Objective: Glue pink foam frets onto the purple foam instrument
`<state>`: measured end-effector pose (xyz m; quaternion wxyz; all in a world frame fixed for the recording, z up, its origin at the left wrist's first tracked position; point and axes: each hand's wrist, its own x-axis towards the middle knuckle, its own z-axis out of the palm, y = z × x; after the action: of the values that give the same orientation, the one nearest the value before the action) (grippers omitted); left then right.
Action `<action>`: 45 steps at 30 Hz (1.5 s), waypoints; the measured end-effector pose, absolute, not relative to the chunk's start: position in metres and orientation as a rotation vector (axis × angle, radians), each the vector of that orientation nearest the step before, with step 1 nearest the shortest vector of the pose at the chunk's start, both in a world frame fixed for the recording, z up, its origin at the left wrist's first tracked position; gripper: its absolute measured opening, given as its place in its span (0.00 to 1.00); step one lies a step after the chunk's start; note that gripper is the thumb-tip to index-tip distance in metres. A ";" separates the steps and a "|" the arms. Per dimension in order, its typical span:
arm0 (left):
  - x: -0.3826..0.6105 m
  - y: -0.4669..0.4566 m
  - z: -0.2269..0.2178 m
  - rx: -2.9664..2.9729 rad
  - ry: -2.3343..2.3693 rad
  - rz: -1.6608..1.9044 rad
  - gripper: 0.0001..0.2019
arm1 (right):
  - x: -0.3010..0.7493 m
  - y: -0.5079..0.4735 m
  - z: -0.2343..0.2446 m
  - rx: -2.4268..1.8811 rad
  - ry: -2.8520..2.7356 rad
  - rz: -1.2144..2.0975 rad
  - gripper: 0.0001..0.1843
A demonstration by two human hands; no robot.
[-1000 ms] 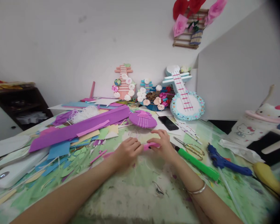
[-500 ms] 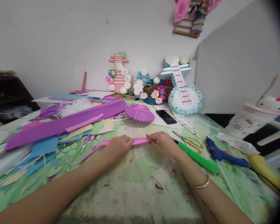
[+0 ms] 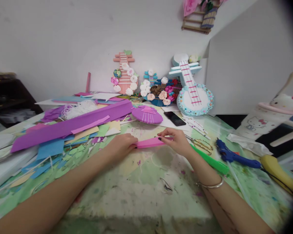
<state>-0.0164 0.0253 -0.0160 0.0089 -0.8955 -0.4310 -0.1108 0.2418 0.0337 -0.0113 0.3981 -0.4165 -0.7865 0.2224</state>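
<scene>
A narrow strip of pink paper (image 3: 150, 143) stretches between my two hands over the middle of the table. My left hand (image 3: 124, 145) is closed on its left end, with the fingertips over the paper. The thumb and fingers of my right hand (image 3: 175, 140) pinch the other end. Beyond the strip lies a purple oval piece (image 3: 146, 115) with pale strings and pink bars across it. Gold-handled scissors (image 3: 202, 145) and a green box cutter (image 3: 212, 161) rest to the right of my right hand, the cutter partly hidden by the wrist.
A blue glue gun (image 3: 234, 156) and a cartoon cup (image 3: 256, 123) stand at the right. Purple paper (image 3: 73, 125), white string (image 3: 79, 110) and scattered scraps cover the left. A phone (image 3: 174, 118) lies behind my hands, before several decorated paper instruments (image 3: 195, 100).
My left hand no longer has paper sticking out to its left. The pink strip now shows a broader face between my hands, and my right hand has risen slightly. The view has shifted a little.
</scene>
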 end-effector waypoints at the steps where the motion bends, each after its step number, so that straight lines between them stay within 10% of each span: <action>1: -0.019 0.029 -0.017 -2.789 -1.325 -0.403 0.11 | 0.242 0.035 -0.012 -1.060 -1.948 0.564 0.06; 30: 0.004 0.020 -0.030 -2.502 -1.185 -0.848 0.23 | 0.243 0.068 -0.048 -1.123 -1.444 0.564 0.10; 34: 0.045 -0.010 -0.035 -3.134 -0.750 -0.312 0.33 | 0.247 0.070 -0.049 -1.158 -1.308 0.531 0.10; 40: -0.003 0.021 -0.015 -2.408 -1.940 -0.033 0.26 | 0.249 0.066 -0.044 -1.150 -1.275 0.553 0.09; 45: -0.022 0.029 0.003 -2.260 -1.926 -0.122 0.19 | 0.245 0.064 -0.038 -1.139 -1.278 0.565 0.09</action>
<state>-0.0218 0.0291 0.0034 0.0848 -0.7577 -0.6458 -0.0408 0.2452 0.0640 -0.0379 0.6204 -0.4956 -0.5559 0.2457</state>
